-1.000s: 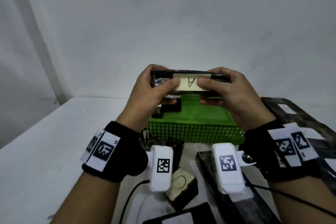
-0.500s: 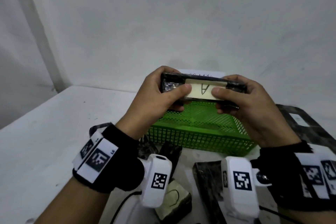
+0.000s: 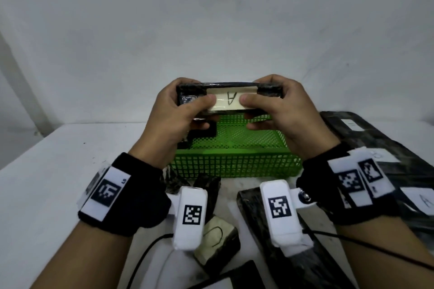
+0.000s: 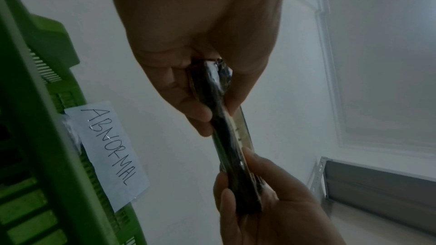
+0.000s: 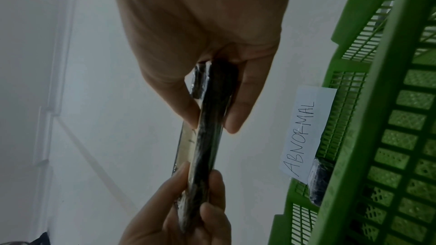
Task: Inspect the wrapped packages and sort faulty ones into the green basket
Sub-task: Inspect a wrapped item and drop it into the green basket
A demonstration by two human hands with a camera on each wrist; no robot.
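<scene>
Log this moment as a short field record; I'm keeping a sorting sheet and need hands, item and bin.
held item: black wrapped package with white label marked A
left hand: grips package's left end
right hand: grips package's right end
position: held above green basket
basket label: paper tag reading ABNORMAL
basket contents: dark wrapped items, left side
</scene>
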